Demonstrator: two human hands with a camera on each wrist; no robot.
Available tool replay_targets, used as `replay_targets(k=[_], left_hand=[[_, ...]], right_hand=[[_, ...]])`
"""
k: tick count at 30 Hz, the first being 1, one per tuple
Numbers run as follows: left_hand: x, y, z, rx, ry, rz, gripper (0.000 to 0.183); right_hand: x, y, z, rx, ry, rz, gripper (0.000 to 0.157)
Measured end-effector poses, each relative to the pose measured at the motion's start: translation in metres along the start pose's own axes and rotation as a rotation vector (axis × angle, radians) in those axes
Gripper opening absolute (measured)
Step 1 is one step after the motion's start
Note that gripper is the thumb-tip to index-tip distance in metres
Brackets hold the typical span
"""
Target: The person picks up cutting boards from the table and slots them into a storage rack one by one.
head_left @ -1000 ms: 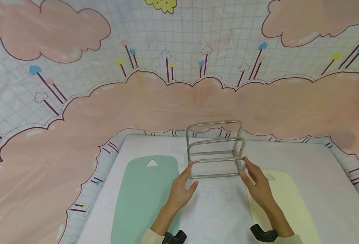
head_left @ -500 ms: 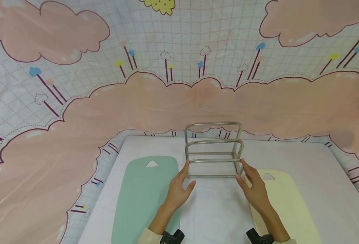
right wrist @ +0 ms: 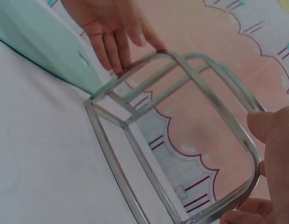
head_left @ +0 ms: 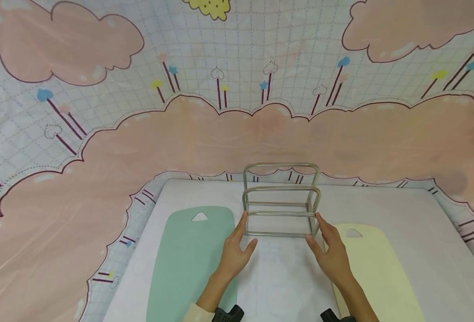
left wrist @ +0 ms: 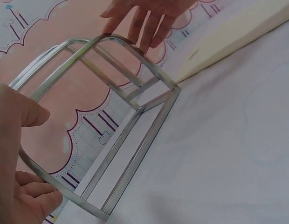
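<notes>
A metal wire rack with rounded upright loops point(head_left: 283, 188) stands on the white tabletop between my hands. My left hand point(head_left: 233, 255) touches its left side with extended fingers, the thumb held apart. On the right side, the fingertips of my right hand point(head_left: 332, 252) rest against the frame, thumb near the lower front corner. Both wrist views show the fingers along the outside of the rack's rods point(left wrist: 141, 154). A green cutting board point(head_left: 194, 259) lies left of the rack, partly under my left arm. To the right lies a pale yellow cutting board point(head_left: 375, 268), partly covered by my right arm.
The white tabletop point(head_left: 430, 232) extends around the boards, and its far edge runs just behind the rack. Beyond it hangs or spreads a peach and white patterned cloth point(head_left: 220, 138) with cloud shapes. Each wrist wears a black device point(head_left: 228, 314).
The rack has slid slightly left and a little toward me, with both hands staying at its sides. The two cutting boards have not moved.
</notes>
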State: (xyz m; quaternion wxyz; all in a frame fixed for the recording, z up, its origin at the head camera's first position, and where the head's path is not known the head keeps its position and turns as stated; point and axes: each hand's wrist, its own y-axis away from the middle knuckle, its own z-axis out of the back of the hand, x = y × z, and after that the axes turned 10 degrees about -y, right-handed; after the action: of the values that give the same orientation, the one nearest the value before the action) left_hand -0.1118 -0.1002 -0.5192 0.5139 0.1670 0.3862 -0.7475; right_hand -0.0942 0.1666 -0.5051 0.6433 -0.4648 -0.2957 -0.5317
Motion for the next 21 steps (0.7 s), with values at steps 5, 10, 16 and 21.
replay_targets(k=[5, 10, 16, 21], left_hand=[[0.001, 0.0, 0.001, -0.006, 0.008, 0.009, 0.075], [0.0, 0.0, 0.001, 0.006, 0.024, 0.021, 0.075], [-0.001, 0.0, 0.002, 0.008, 0.052, 0.029, 0.076], [0.0, -0.001, 0.003, 0.02, 0.067, 0.032, 0.076]], right_hand=[[0.004, 0.002, -0.002, 0.0, -0.006, -0.003, 0.069], [0.005, 0.003, -0.004, 0.0, -0.006, -0.021, 0.07], [0.006, 0.007, -0.009, 0.004, 0.049, -0.047, 0.077], [0.005, 0.009, -0.013, 0.014, 0.069, -0.06, 0.085]])
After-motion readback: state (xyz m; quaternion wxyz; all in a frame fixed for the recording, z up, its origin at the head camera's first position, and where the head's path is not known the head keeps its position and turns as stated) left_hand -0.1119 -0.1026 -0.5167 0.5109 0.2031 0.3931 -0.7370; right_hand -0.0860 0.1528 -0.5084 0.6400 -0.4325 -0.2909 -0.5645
